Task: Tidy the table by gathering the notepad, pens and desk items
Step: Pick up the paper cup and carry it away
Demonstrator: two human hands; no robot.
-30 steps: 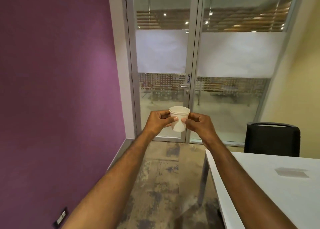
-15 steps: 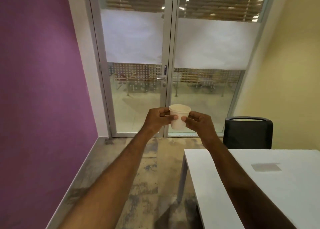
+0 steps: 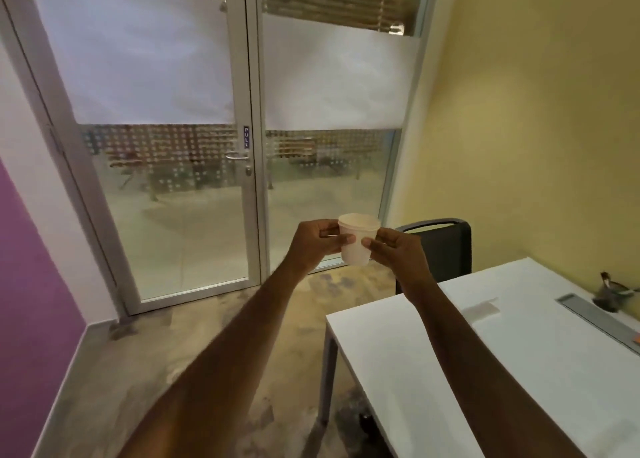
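A small white paper cup (image 3: pixel 356 241) is held upright in the air at arm's length, in front of the glass door. My left hand (image 3: pixel 317 244) grips its left side and my right hand (image 3: pixel 398 249) grips its right side, thumbs on the near face. The white table (image 3: pixel 519 371) lies below and to the right of the cup. A dark pen holder (image 3: pixel 609 296) with items in it stands at the table's far right, near the yellow wall.
A black chair (image 3: pixel 446 249) stands at the table's far end. A grey cable slot (image 3: pixel 599 322) runs along the table's right part. A glass door (image 3: pixel 194 166) with a handle is ahead, a purple wall (image 3: pixel 31 301) at left. Patterned floor lies below my arms.
The view has swung to the right: the purple wall has slid out at left, more table and the pen holder have come in at right. Both hands still hold the cup the same way.
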